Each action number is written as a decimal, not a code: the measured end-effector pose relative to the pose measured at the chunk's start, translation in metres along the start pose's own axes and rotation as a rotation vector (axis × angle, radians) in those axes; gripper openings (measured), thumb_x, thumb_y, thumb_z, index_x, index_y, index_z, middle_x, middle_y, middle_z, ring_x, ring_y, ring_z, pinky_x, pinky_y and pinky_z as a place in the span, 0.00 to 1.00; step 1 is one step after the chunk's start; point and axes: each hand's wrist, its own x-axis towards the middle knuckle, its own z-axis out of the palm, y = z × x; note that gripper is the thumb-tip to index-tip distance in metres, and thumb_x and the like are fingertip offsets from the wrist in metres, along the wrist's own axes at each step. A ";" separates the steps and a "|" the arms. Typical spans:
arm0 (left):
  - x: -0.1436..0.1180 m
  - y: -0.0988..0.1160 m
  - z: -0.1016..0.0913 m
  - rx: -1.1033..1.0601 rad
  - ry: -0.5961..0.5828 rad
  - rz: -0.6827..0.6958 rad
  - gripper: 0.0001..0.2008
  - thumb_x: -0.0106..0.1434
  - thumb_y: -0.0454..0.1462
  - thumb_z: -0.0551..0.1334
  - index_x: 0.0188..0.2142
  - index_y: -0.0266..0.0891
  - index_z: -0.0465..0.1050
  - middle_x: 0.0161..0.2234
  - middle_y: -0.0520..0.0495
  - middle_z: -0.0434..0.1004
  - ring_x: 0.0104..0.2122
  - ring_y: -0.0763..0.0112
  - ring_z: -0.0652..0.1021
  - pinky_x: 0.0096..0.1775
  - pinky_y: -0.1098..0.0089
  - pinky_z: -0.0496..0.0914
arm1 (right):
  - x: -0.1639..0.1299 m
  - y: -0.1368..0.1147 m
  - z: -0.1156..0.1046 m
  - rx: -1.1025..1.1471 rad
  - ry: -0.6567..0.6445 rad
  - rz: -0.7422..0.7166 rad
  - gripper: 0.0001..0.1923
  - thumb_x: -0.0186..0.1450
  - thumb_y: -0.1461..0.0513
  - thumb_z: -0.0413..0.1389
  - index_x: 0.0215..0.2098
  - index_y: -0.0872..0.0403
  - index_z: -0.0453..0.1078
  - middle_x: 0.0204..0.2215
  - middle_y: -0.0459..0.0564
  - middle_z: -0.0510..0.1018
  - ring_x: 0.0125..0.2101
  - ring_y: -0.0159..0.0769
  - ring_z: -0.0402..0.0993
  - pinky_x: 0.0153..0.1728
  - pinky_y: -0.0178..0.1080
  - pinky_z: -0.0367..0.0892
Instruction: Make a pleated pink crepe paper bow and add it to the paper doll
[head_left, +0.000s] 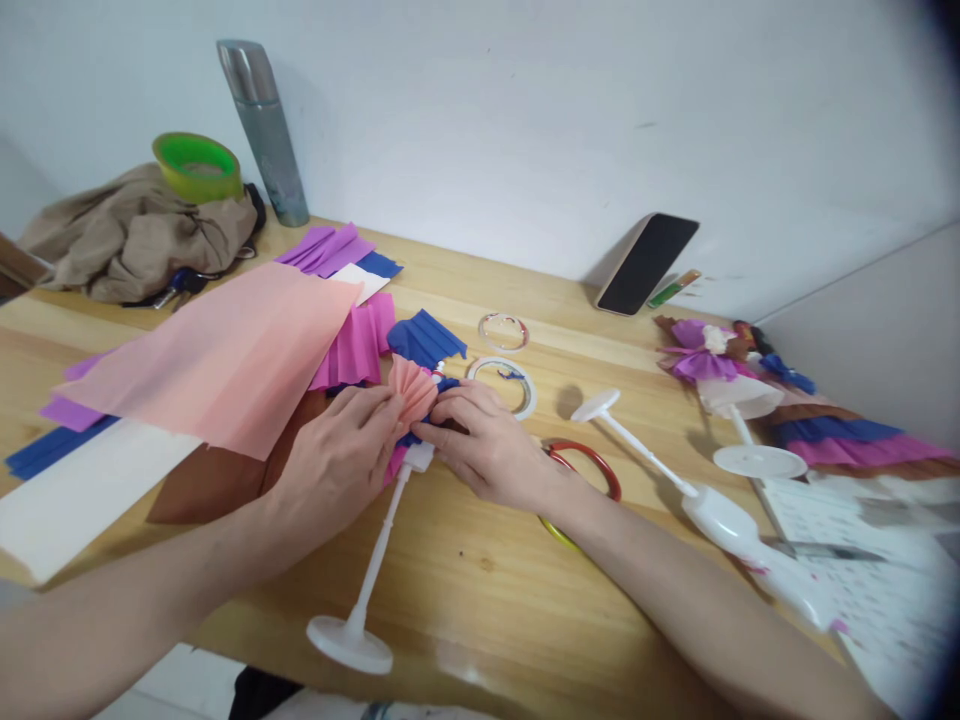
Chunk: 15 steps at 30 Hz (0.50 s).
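1. The person's left hand [341, 455] and right hand [487, 445] meet at the top of a white plastic doll stand [375, 570], both pinching a pleated pink paper fan [412, 388] between fingertips.
2. The fan sits between the two hands; the stand's stem runs from under them down to its round base at the table's near edge.
3. Crepe of this kind looks feather-light, soft and easily torn or crushed; the pleats likely hold best when gripped at the gathered root, not the flared edge.
4. The stand appears stiff, light and apt to tip.
5. A large pink sheet [217, 355] lies just beyond the left hand; tape rings [504, 385] and a red ring [592, 465] lie beside the right hand.
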 end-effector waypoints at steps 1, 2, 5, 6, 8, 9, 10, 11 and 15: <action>0.000 0.002 -0.001 -0.010 -0.003 0.040 0.15 0.68 0.31 0.51 0.48 0.30 0.74 0.46 0.36 0.80 0.46 0.58 0.79 0.47 0.61 0.75 | 0.000 0.000 0.000 -0.002 0.000 -0.004 0.12 0.69 0.66 0.50 0.46 0.55 0.73 0.36 0.54 0.75 0.43 0.42 0.69 0.45 0.47 0.70; 0.001 0.003 -0.001 -0.017 -0.032 0.074 0.17 0.68 0.31 0.51 0.52 0.29 0.71 0.51 0.34 0.77 0.52 0.58 0.76 0.52 0.59 0.74 | 0.001 0.000 -0.001 -0.005 -0.002 -0.006 0.12 0.68 0.66 0.50 0.46 0.55 0.72 0.36 0.54 0.75 0.43 0.42 0.69 0.46 0.48 0.70; 0.000 0.006 0.001 -0.048 -0.124 0.120 0.21 0.69 0.32 0.50 0.60 0.26 0.63 0.60 0.32 0.68 0.62 0.58 0.68 0.59 0.58 0.68 | 0.001 0.000 -0.001 -0.016 -0.009 -0.011 0.12 0.68 0.66 0.51 0.47 0.53 0.72 0.37 0.54 0.75 0.44 0.42 0.69 0.47 0.48 0.70; -0.001 0.006 0.002 -0.064 -0.137 0.121 0.21 0.70 0.33 0.50 0.59 0.26 0.63 0.60 0.32 0.68 0.62 0.58 0.68 0.60 0.59 0.67 | 0.001 0.000 -0.001 -0.020 -0.009 -0.012 0.12 0.68 0.66 0.51 0.47 0.53 0.71 0.37 0.54 0.75 0.45 0.42 0.69 0.48 0.48 0.70; -0.004 0.006 0.006 -0.094 -0.154 0.118 0.21 0.70 0.33 0.49 0.58 0.24 0.65 0.59 0.31 0.69 0.61 0.59 0.69 0.60 0.60 0.67 | 0.001 0.000 -0.001 -0.024 -0.012 -0.018 0.12 0.68 0.67 0.51 0.47 0.53 0.71 0.37 0.54 0.76 0.45 0.43 0.69 0.49 0.48 0.69; -0.005 0.005 0.008 -0.102 -0.160 0.112 0.20 0.71 0.33 0.48 0.58 0.24 0.65 0.59 0.30 0.69 0.61 0.59 0.69 0.60 0.61 0.67 | 0.001 0.000 -0.001 -0.023 -0.013 -0.021 0.12 0.68 0.67 0.51 0.47 0.54 0.71 0.37 0.54 0.76 0.45 0.43 0.69 0.49 0.48 0.69; -0.006 0.005 0.009 -0.106 -0.170 0.105 0.21 0.71 0.34 0.48 0.58 0.23 0.65 0.59 0.30 0.69 0.61 0.58 0.68 0.60 0.60 0.66 | 0.001 0.000 -0.001 -0.021 -0.014 -0.022 0.12 0.67 0.67 0.51 0.47 0.54 0.71 0.37 0.54 0.76 0.45 0.43 0.69 0.49 0.48 0.69; -0.007 0.004 0.010 -0.107 -0.179 0.097 0.21 0.71 0.34 0.48 0.58 0.23 0.64 0.59 0.30 0.69 0.61 0.58 0.68 0.60 0.60 0.66 | 0.001 0.000 -0.001 -0.019 -0.013 -0.025 0.12 0.67 0.67 0.51 0.47 0.55 0.71 0.37 0.55 0.76 0.45 0.43 0.69 0.49 0.48 0.69; -0.006 0.004 0.010 -0.129 -0.187 0.074 0.22 0.71 0.35 0.48 0.59 0.24 0.64 0.59 0.30 0.70 0.62 0.58 0.67 0.59 0.59 0.67 | 0.000 0.000 -0.001 -0.025 0.000 -0.031 0.11 0.66 0.68 0.52 0.46 0.56 0.71 0.37 0.55 0.76 0.45 0.43 0.69 0.48 0.48 0.69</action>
